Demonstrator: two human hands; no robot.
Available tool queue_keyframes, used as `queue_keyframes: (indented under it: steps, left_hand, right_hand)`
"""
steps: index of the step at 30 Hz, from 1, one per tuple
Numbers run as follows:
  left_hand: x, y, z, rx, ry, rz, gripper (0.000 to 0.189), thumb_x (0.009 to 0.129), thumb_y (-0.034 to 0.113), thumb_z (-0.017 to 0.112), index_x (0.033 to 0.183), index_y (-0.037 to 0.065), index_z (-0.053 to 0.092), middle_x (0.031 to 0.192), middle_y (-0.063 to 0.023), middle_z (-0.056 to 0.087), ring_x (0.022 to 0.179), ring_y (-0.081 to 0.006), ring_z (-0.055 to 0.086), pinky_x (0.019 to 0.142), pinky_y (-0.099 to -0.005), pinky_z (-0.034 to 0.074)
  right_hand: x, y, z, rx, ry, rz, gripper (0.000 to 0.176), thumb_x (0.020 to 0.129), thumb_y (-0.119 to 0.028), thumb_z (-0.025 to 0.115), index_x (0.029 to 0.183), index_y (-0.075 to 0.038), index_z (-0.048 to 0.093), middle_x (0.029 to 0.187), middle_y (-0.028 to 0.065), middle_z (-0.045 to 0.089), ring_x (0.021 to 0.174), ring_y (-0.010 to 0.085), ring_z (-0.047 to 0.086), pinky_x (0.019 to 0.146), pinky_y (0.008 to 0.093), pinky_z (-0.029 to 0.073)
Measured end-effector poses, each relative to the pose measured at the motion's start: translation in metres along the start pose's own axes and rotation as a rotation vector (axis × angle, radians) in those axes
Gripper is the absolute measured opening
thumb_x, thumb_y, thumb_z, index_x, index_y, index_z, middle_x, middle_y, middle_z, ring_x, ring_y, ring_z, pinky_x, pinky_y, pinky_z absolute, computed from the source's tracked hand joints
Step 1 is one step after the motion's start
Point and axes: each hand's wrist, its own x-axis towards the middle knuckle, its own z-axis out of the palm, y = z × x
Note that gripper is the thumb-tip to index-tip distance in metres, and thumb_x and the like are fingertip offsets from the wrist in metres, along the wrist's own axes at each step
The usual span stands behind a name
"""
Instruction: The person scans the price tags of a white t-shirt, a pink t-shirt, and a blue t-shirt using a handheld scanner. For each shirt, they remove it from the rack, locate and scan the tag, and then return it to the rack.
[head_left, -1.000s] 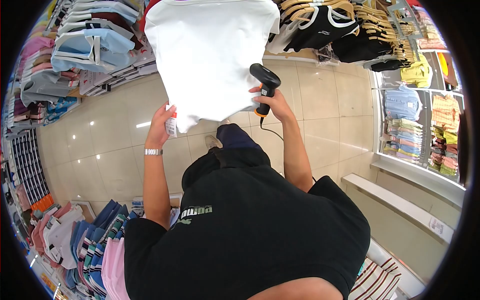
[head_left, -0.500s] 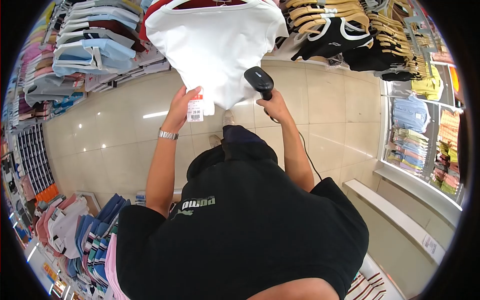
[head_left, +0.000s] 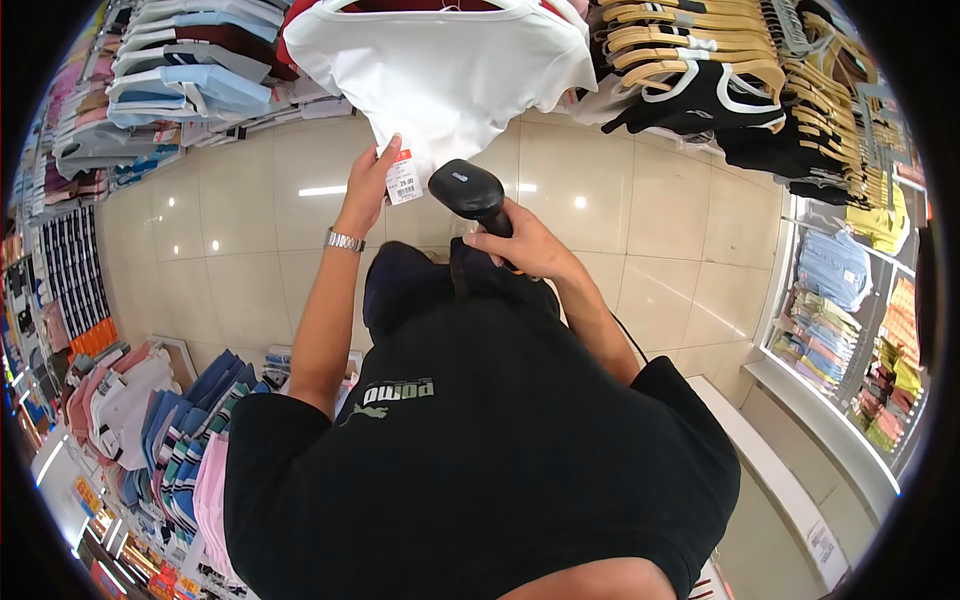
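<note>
Fingers [head_left: 391, 150] closed on both hands. White top [head_left: 440, 75] hangs in front; black barcode scanner [head_left: 467, 188] gripped in right hand [head_left: 532, 242], head near tag; price tag [head_left: 402, 172] pinched in left hand [head_left: 364, 188], barcode [head_left: 406, 192] exposed. Likely lining up a scan; next move calls for square aim at the barcode, tag steady.

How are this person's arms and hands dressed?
The left hand and right hand are both ungloved. A silver-coloured, linked metal band circles the left wrist; whether it is a watch, I can't tell. The right wrist shows nothing worn. Both arms come out of short black sleeves, part of a black top with a pale chest logo.
</note>
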Motion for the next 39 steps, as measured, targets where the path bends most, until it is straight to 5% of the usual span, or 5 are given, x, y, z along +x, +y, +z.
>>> queue_keyframes:
  steps: [6, 14, 24, 28, 39]
  left_hand:
    - [-0.003, 0.008, 0.01, 0.094, 0.01, -0.03, 0.036, 0.097, 0.036, 0.063, 0.11, 0.002, 0.06, 0.082, -0.0041, 0.065, 0.061, -0.0096, 0.063, 0.042, -0.0241, 0.045]
    - [0.019, -0.001, 0.019, 0.057, -0.058, -0.038, 0.038, 0.092, 0.021, 0.07, 0.118, -0.002, 0.054, 0.095, -0.0106, 0.068, 0.074, -0.0191, 0.071, 0.049, -0.0284, 0.059]
    - [0.037, -0.005, 0.019, 0.232, -0.044, 0.013, 0.04, 0.092, 0.024, 0.07, 0.12, -0.001, 0.055, 0.098, -0.0108, 0.069, 0.075, -0.0173, 0.07, 0.044, -0.0274, 0.054]
    - [0.036, -0.006, 0.016, 0.223, -0.039, 0.006, 0.042, 0.092, 0.026, 0.07, 0.121, -0.001, 0.056, 0.099, -0.0107, 0.07, 0.073, -0.0159, 0.07, 0.044, -0.0253, 0.052]
    - [0.034, -0.013, 0.012, 0.158, -0.036, -0.009, 0.037, 0.092, 0.021, 0.069, 0.12, 0.001, 0.055, 0.094, -0.0088, 0.07, 0.07, -0.0155, 0.07, 0.041, -0.0265, 0.052]
  right_hand:
    - [0.001, 0.01, 0.004, 0.02, -0.11, 0.02, 0.049, 0.088, -0.021, 0.071, 0.125, 0.0, 0.047, 0.077, 0.0021, 0.056, 0.06, 0.0095, 0.057, 0.053, 0.0267, 0.047]
    - [-0.006, -0.001, 0.01, -0.019, -0.095, 0.051, 0.054, 0.09, -0.024, 0.067, 0.129, 0.005, 0.043, 0.072, 0.0071, 0.06, 0.061, 0.0151, 0.062, 0.061, 0.0317, 0.051]
    - [-0.004, -0.021, 0.02, -0.195, 0.083, 0.059, 0.044, 0.092, -0.021, 0.066, 0.125, 0.001, 0.047, 0.071, 0.0055, 0.057, 0.055, 0.0133, 0.058, 0.055, 0.0296, 0.049]
    - [0.001, -0.021, 0.021, -0.282, 0.089, 0.039, 0.055, 0.089, -0.027, 0.065, 0.124, 0.01, 0.043, 0.088, 0.0282, 0.065, 0.084, 0.04, 0.067, 0.079, 0.0437, 0.05]
    - [0.002, -0.027, 0.023, -0.311, 0.077, 0.075, 0.052, 0.088, -0.028, 0.066, 0.119, 0.008, 0.047, 0.086, 0.0276, 0.065, 0.081, 0.0399, 0.066, 0.077, 0.0442, 0.049]
